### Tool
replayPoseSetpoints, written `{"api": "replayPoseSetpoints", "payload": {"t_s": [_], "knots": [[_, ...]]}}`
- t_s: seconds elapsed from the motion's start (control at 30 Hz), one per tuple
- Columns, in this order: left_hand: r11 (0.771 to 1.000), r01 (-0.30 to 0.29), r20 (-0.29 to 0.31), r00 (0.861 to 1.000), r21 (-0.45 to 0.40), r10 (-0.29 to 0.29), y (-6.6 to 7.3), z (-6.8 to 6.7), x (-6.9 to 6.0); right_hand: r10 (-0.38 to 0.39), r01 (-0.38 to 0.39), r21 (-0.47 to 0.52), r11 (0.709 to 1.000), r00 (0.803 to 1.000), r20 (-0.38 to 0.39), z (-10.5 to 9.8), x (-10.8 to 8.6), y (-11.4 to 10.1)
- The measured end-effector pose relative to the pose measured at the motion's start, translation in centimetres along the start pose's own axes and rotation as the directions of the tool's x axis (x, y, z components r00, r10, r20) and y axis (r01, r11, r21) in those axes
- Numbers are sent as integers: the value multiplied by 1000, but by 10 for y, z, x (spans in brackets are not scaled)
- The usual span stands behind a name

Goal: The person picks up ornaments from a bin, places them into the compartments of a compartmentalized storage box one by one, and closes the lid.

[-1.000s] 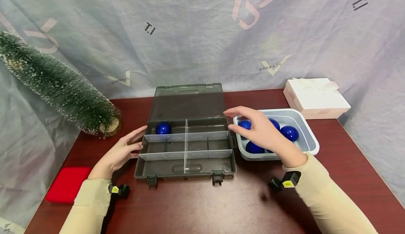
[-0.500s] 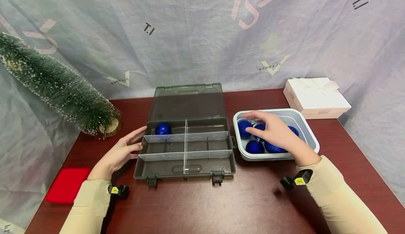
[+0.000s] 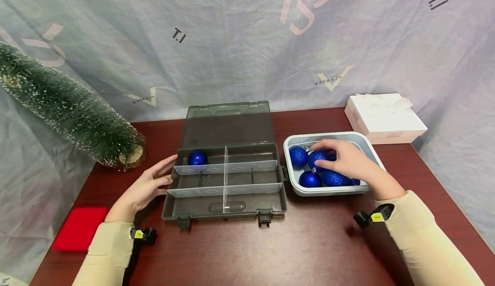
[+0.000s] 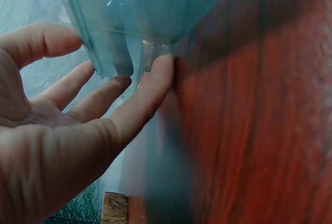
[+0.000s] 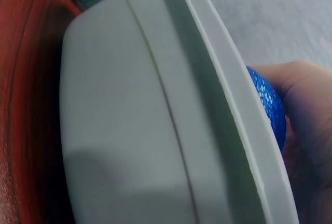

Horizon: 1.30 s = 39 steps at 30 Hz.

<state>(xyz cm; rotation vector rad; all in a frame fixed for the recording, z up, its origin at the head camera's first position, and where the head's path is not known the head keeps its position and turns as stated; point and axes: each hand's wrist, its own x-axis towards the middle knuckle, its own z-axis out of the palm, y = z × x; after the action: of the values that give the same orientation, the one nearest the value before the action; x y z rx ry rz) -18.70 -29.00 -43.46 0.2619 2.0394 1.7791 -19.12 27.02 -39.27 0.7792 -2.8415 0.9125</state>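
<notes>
In the head view, my left hand [image 3: 141,191] touches the left side of a smoky plastic compartment box [image 3: 253,199], its lid lying open behind. Its fingers are spread, the tips against the box's edge in the left wrist view. A shiny blue bauble [image 3: 198,158] sits in the back left compartment. My right hand [image 3: 348,161] is over a pale plastic tub [image 3: 299,189] holding several blue baubles, with thumb and fingers parted around a glittery blue bauble [image 3: 316,159]. No firm grip shows. Its palm hides part of the contents. In the right wrist view, the tub wall covers most of that hand's work.
A snowy artificial tree [image 3: 77,109] leans at the left, its wooden base on the table. A red object [image 3: 79,229] lies by my left forearm. Behind the tub stands a white gift box [image 3: 386,116] with a bow. A patterned cloth [image 3: 232,41] hangs behind.
My right hand has moved from the tub's left edge rightward, in over the baubles. My left hand stays at the box's side.
</notes>
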Motion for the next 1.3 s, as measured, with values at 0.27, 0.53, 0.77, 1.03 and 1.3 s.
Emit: {"api": "replayPoseSetpoints", "payload": {"t_s": [0.27, 0.53, 0.77, 1.03, 1.3], "knots": [[1000, -1, -2, 1000, -5, 1, 0, 1, -1, 41, -39, -36, 999, 997, 64, -5, 1, 2], [1000, 0, -2, 1000, -6, 0, 1, 2, -2, 50, -48, -31, 998, 998, 45, -6, 2, 2], [1000, -4, 2, 1000, -19, 5, 0, 2, -1, 80, -80, 21, 997, 997, 14, -11, 3, -5], [1000, -3, -1, 1000, -14, 3, 2, 2, 0, 153, -145, 116, 983, 986, -64, -18, 6, -18], [1000, 1, -4, 1000, -18, -1, 1, 1, 0, 220, -169, 280, 945, 963, -159, -11, 19, -47]]}}
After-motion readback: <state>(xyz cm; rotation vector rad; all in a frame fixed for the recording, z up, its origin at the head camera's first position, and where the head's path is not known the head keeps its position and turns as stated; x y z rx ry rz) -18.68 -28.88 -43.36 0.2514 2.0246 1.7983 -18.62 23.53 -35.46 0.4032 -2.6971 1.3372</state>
